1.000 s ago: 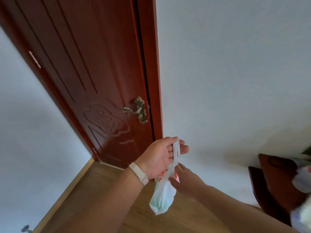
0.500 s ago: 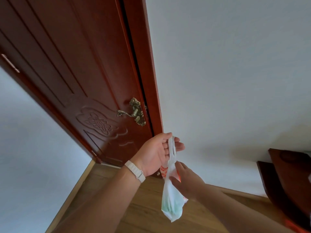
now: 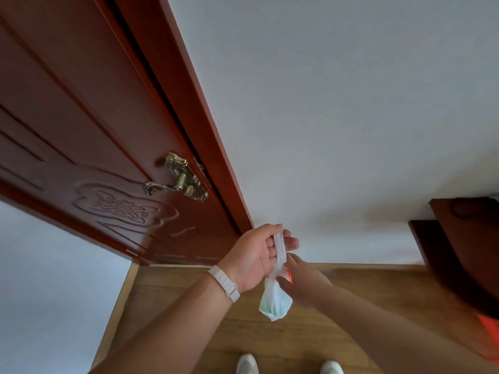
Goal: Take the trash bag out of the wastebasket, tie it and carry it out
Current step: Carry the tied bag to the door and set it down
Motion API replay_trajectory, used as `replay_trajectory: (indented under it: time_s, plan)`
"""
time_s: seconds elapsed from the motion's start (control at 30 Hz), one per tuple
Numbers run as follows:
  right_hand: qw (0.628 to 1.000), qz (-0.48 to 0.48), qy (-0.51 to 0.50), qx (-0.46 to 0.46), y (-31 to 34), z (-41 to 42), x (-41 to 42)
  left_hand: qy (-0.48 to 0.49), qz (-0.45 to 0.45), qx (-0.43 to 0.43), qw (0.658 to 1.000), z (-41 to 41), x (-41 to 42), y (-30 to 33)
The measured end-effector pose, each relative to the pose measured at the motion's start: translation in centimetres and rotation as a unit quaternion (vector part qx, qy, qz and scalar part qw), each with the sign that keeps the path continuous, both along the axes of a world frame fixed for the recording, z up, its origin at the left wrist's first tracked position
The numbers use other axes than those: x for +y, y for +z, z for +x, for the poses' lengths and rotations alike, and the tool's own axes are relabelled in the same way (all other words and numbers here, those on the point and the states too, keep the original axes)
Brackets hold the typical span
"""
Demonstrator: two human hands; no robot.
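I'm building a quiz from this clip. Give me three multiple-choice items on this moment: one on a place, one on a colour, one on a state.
1. Where does the trash bag hang?
A. between the hands
B. on the door handle
C. on the floor

2. What colour is the wristband?
A. black
B. white
C. red

3. The door is:
A. wide open
B. closed
C. off its hinges

Key: 1 A, the left hand pinches the trash bag strip and the right hand holds its neck. 2 B, the wristband is white. 3 B, the door sits in its frame.
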State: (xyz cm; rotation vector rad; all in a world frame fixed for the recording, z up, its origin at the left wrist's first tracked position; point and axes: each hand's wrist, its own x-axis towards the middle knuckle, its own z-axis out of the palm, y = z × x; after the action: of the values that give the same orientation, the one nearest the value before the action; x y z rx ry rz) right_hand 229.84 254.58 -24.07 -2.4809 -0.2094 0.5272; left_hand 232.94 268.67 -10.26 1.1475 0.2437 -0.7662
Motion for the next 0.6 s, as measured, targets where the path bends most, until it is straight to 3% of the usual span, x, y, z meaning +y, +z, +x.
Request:
replay_trajectory:
  time_s: [0.3, 0.5, 0.6]
  plan:
    - [0.988, 0.006, -0.126, 0.085, -8.0, 2.2, 0.7, -0.067, 0.059, 0.101, 0.991, 5.8, 1.0, -12.6]
    - [0.983, -0.015, -0.163, 0.086, -14.7, 3.8, -0.9, -0.048, 0.165, 0.13, 0.977, 7.5, 0.9, -25.6]
    - [0.986, -0.038, -0.145, 0.079, -17.5, 3.7, -1.4, -0.088, 0.231, 0.138, 0.959, 7.9, 0.4, -32.3]
